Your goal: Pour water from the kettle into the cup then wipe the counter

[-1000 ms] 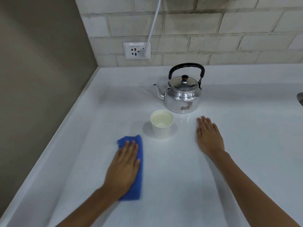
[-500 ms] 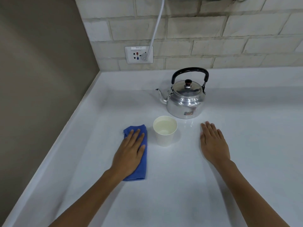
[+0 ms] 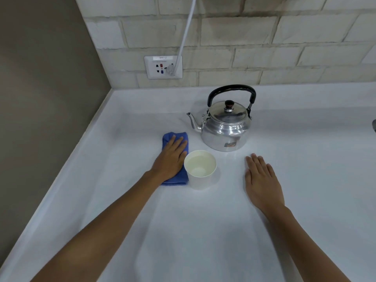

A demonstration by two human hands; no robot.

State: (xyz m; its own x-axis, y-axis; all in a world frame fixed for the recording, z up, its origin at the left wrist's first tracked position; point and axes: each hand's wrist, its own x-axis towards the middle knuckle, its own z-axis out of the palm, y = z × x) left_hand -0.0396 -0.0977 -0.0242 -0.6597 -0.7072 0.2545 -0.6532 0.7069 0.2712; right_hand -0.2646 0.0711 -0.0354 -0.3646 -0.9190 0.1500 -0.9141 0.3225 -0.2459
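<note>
A shiny metal kettle (image 3: pixel 225 130) with a black handle stands upright on the white counter (image 3: pixel 203 231), spout pointing left. In front of it sits a white paper cup (image 3: pixel 200 179) holding water. My left hand (image 3: pixel 169 158) lies flat on a folded blue cloth (image 3: pixel 174 139), pressing it to the counter just left of the cup. The cloth's far end and near end show past the hand. My right hand (image 3: pixel 262 180) rests flat on the counter, fingers together, right of the cup and in front of the kettle, holding nothing.
A brick-pattern wall rises behind the counter, with a wall socket (image 3: pixel 162 67) and a white cable (image 3: pixel 187 31) plugged into it. A brown side wall (image 3: pixel 40 98) borders the counter on the left. A dark metal object (image 3: pixel 374 125) shows at the right edge.
My left hand has slid the blue cloth forward and rightward along the counter, from the near left to right beside the cup. The right hand, cup and kettle stayed put.
</note>
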